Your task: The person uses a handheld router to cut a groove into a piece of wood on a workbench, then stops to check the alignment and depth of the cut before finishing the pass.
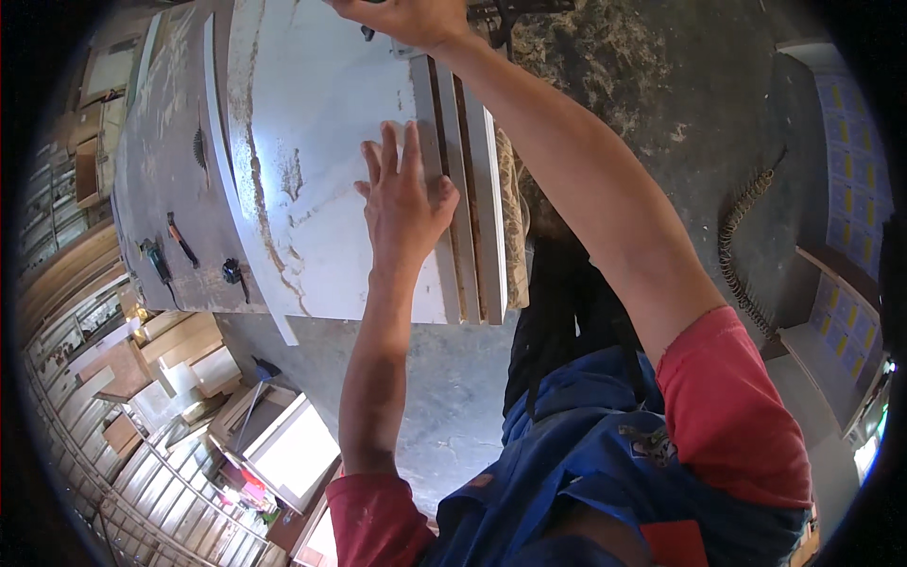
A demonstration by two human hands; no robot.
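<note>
My left hand [408, 194] lies flat on a white board [331, 227], fingers spread and holding nothing. The board is dusted with brown sawdust, and grey strips with dark grooves [463, 198] run along its right edge. At the top edge of the view, my right hand [411, 17] is closed over something I cannot make out. A dark part [367, 33] and a small metal plate [408, 49] show under that hand, near the board's right edge. The upper picture border cuts off the fingers and the rest of what they hold.
Left of the board, a brown worktable [175, 208] carries a toothed dark strip [199, 149], an orange-and-black hand tool [181, 238] and a small black object [232, 271]. A narrow white strip [219, 113] lies alongside. A coiled hose [729, 236] rests on the floor at right.
</note>
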